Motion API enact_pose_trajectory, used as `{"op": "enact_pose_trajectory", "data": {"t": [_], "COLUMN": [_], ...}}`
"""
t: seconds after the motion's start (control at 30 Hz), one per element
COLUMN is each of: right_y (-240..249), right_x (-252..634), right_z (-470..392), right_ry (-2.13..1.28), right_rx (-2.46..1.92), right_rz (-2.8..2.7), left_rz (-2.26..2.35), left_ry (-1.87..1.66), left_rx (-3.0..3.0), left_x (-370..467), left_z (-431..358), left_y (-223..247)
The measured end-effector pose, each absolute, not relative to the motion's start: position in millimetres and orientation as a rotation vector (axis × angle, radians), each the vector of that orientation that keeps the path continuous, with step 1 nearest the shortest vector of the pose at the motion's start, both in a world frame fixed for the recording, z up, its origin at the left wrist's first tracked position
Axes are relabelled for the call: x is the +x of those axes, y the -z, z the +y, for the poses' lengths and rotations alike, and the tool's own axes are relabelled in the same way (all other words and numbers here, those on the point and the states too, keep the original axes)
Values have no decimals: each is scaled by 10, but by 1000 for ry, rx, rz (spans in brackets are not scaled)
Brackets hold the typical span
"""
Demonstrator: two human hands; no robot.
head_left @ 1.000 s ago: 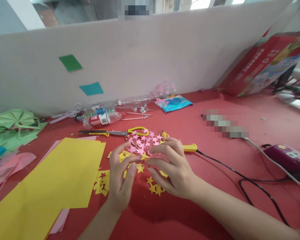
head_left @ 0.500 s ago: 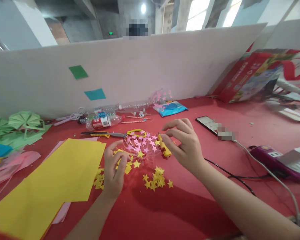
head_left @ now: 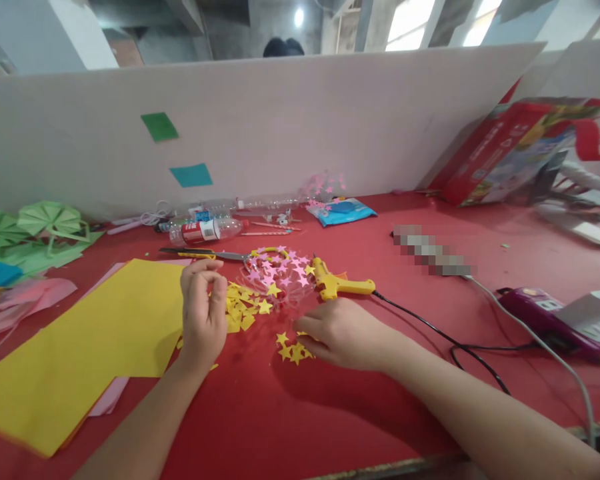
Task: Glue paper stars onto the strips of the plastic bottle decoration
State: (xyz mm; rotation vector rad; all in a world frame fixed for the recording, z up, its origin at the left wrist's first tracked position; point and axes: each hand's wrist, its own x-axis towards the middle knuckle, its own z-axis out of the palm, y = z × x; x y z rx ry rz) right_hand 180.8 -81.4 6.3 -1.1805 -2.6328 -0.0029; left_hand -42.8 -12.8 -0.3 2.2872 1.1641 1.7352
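My right hand (head_left: 347,333) is lowered over a small pile of yellow paper stars (head_left: 296,352), index finger and thumb apart, with stars showing between and under them. My left hand (head_left: 203,313) hovers by the edge of the yellow paper sheets (head_left: 125,320), fingers loosely curled, thumb slightly apart, nothing visible in it. Beyond my hands sits a clear plastic piece covered with pink stars (head_left: 279,269), a few yellow stars on it. A yellow glue gun (head_left: 337,283) lies just right of it. Yellow paper scraps (head_left: 240,310) lie between my left hand and the pink stars.
Scissors (head_left: 230,256) and a plastic bottle (head_left: 205,231) lie behind. A blue packet (head_left: 347,212) rests near the white partition (head_left: 280,133). Green folded paper (head_left: 50,220) is at left. A purple power strip (head_left: 545,320), cables and a red box (head_left: 500,153) are at right.
My right hand has come down from beside the glue gun to the yellow star pile, leaving the gun in full view. My left hand has drawn back leftward, its fingers more curled.
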Motion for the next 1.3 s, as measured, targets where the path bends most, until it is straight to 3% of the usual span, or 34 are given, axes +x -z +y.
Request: {"op": "enact_pose_trajectory", "data": {"t": [0.33,0.67,0.83,1.0,1.3], "right_y": [159,169,87,-7,-25], "right_x": [1461,1439,1481,1536,1555], "right_z": [-801,-828,-888,-935,-948], "right_ry": [-11,-2,26,172,299], "right_rx": [-1484,-1486,-1266,-825,-771], "right_rz": [-2679,-2579,-2486,-2081,-2104], "left_rz": [1106,1035,911,485,521], "left_ry": [-1549,-1736,-1762,-1422,-1241], "left_rx": [2368,2197,2266,2715,2564], "left_x": [-410,-393,-385,-315,-236], "left_z": [-149,-166,-359,-557,-568], "left_y": [-11,14,-90,-139,-93]}}
